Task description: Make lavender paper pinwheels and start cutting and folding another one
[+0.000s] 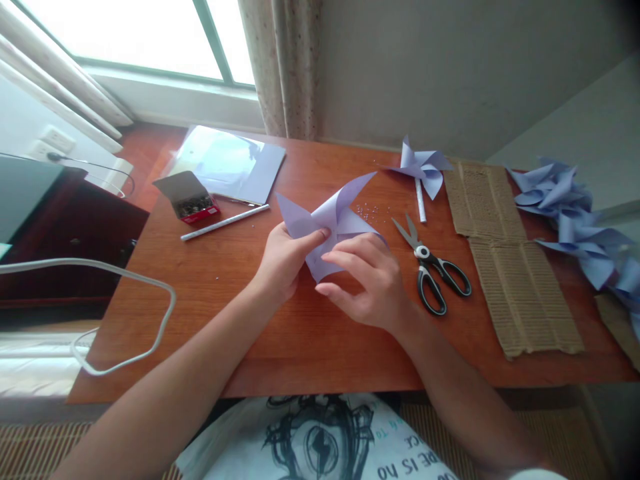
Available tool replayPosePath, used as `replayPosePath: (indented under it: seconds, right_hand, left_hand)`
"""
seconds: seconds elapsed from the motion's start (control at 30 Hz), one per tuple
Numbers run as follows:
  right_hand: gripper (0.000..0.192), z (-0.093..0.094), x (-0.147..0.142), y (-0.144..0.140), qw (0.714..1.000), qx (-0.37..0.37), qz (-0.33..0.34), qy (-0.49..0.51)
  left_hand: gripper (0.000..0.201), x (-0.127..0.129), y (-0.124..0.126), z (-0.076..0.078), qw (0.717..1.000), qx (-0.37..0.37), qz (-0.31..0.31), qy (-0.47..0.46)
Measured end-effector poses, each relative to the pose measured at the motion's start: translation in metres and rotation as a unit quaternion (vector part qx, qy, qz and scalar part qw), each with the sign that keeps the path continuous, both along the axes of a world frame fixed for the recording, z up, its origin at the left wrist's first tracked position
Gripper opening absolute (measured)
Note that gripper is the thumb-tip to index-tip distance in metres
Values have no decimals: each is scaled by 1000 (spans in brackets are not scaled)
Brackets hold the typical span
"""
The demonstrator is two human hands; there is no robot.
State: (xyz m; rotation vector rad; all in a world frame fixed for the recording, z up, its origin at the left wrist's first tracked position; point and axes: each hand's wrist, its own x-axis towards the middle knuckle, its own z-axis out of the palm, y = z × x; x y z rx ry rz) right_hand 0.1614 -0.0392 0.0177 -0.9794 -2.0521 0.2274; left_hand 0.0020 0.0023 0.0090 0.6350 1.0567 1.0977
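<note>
We hold the pinwheel just above the table, a little left of the scissors. Our left hand pinches its near-left flap, thumb on top and pressed toward the centre, so it seems to keep the folded points gathered there. Our right hand lies over the lower right of the paper, fingers curled and resting on it; whether it pinches anything underneath, we cannot tell. The paper is thin, pale lilac and matte, its curled flaps ending in sharp points.

The scissors lie shut, black-handled with bright blades. Right of them is ribbed brown cardboard, and further right a heap of finished lilac pinwheels. Behind the scissors lies one pinwheel already on its white stick. Left of the scissors, past our hands, lie a bare white stick, an open pin box and flat lilac sheets.
</note>
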Motion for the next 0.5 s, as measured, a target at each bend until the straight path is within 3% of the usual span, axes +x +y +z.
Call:
replayPosePath:
  seconds: [0.1, 0.27, 0.5]
  right_hand:
    - [33, -8, -11, -5, 999, -27, 6, -23]
    - [14, -14, -19, -8, 993, -89, -30, -68]
    - [13, -14, -18, -5, 994, -94, -54, -13]
  left_hand:
    - [22, 2, -1, 0, 1000, 7, 12, -13]
    - [21, 5, -3, 0, 999, 33, 37, 11]
    - [22, 6, -2, -2, 997, 48, 53, 32]
